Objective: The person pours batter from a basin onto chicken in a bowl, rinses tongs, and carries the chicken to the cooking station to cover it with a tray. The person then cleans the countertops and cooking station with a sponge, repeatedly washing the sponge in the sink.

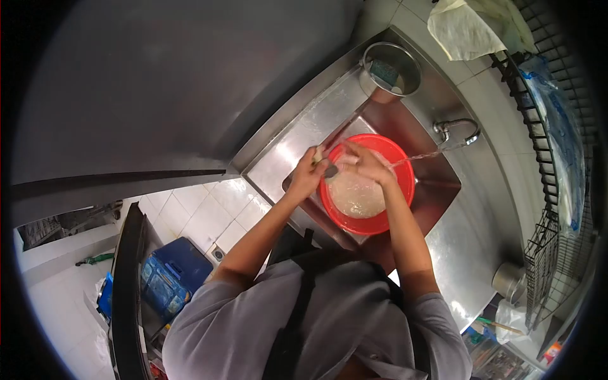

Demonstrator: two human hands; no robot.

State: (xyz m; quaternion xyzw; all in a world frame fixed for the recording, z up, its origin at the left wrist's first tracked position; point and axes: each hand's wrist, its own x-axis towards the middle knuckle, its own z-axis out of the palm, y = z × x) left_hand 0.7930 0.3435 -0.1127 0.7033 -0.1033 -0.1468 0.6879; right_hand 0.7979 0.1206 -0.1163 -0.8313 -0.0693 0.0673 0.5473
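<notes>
A red plastic basin [410, 158] sits in the steel sink, with cloudy, pale, bubbly water [358, 195] in it. Over its left rim, my left hand [306, 175] is closed around a small item; a pale piece [318, 154] and a dark rounded end [331, 171] show, but its kind is unclear. My right hand [368, 166] hovers above the water with fingers stretched and apart, slightly blurred. From the curved tap [465, 130] a stream of water [423, 156] runs into the basin near my right wrist.
A steel pot [413, 71] holding a green scouring pad [383, 73] stands at the sink's far corner. Black wire racks [544, 145] with plastic bags line the right wall. A large grey panel [190, 82] rises on the left. A smaller metal pot [508, 282] stands at lower right.
</notes>
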